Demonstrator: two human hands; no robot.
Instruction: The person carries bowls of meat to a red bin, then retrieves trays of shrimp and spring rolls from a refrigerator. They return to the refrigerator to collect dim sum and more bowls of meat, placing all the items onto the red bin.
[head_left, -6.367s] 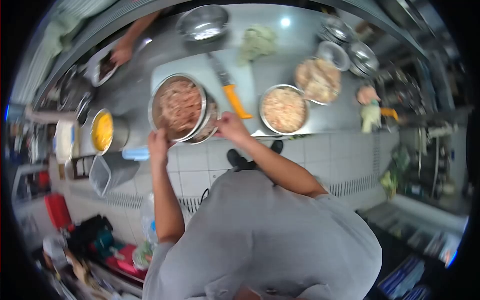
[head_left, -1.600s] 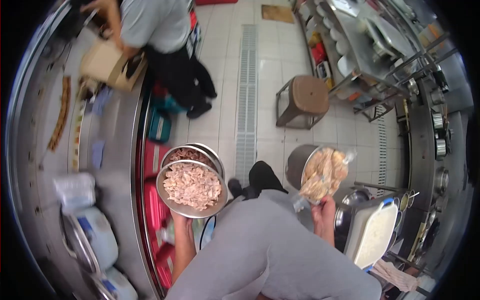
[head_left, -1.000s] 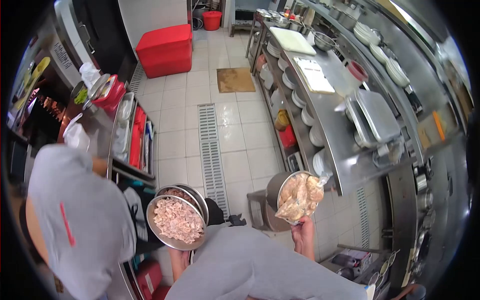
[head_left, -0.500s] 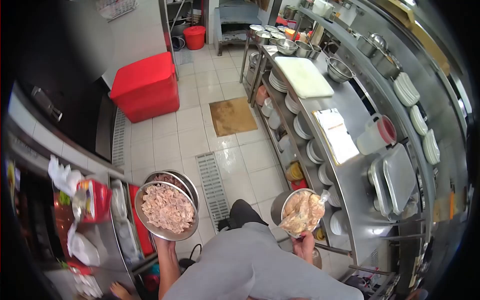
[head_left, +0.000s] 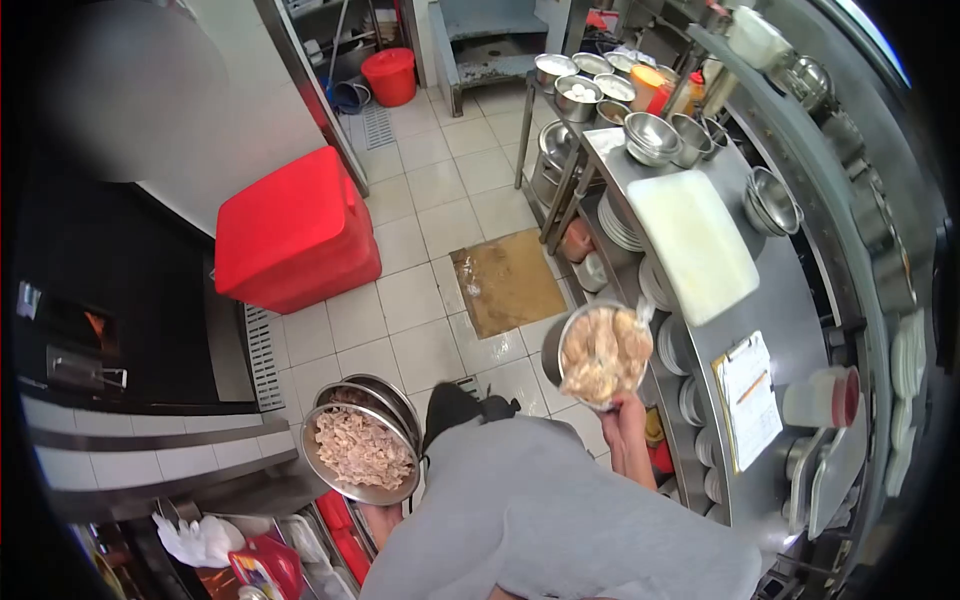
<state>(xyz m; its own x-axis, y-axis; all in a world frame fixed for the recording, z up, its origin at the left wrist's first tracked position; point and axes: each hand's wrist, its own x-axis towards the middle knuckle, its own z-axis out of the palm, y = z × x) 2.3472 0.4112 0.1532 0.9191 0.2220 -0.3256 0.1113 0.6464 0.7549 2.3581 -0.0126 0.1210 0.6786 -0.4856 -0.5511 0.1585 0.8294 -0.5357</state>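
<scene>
On the left, my left hand (head_left: 382,522) supports a steel bowl (head_left: 410,487) from below, its fingers mostly hidden under it. The bowl is tilted and holds small pieces of pale chopped meat (head_left: 362,450). Behind it, against its rim, is a second steel bowl (head_left: 385,388) with darker contents. My right hand (head_left: 626,425) grips the near rim of a deep steel pot (head_left: 552,350). Large pieces of pale raw meat (head_left: 605,350), seemingly chicken, fill that pot, and a bit of clear plastic sticks up at its edge.
A red cooler box (head_left: 290,235) stands on the tiled floor at the left. Ahead lies a brown mat (head_left: 505,285). Along the right runs a steel counter (head_left: 690,360) with a white cutting board (head_left: 690,240), a clipboard (head_left: 748,405) and bowls. A red bucket (head_left: 389,78) is farther back.
I have stepped forward, so the mat, cooler and counter appear nearer. Both hands still carry their vessels; the right one with the pot has risen in view.
</scene>
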